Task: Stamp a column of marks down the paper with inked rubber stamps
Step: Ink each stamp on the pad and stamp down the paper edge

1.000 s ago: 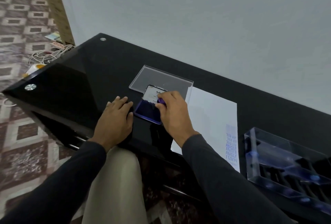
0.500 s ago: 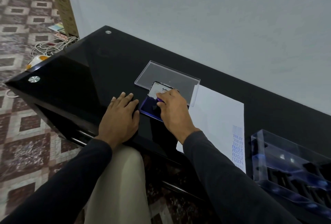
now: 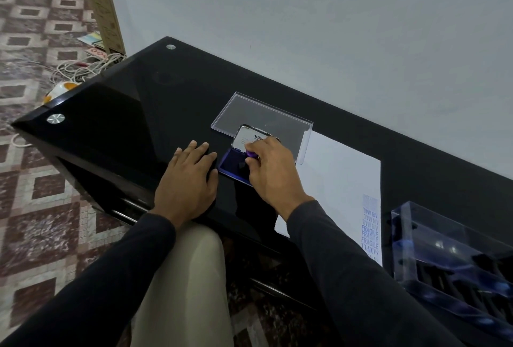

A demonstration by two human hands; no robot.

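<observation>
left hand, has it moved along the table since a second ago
No. The left hand still rests flat on the black table, just left of the ink pad; only the camera shifted.

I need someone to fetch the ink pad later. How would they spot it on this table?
On the black glass table, look just left of the white paper, in front of the flat clear plastic lid. The ink pad is the small open case with a deep blue pad and a white-labelled lid raised behind it.

Ink pad (image 3: 236,165) left of paper (image 3: 341,180)
</observation>
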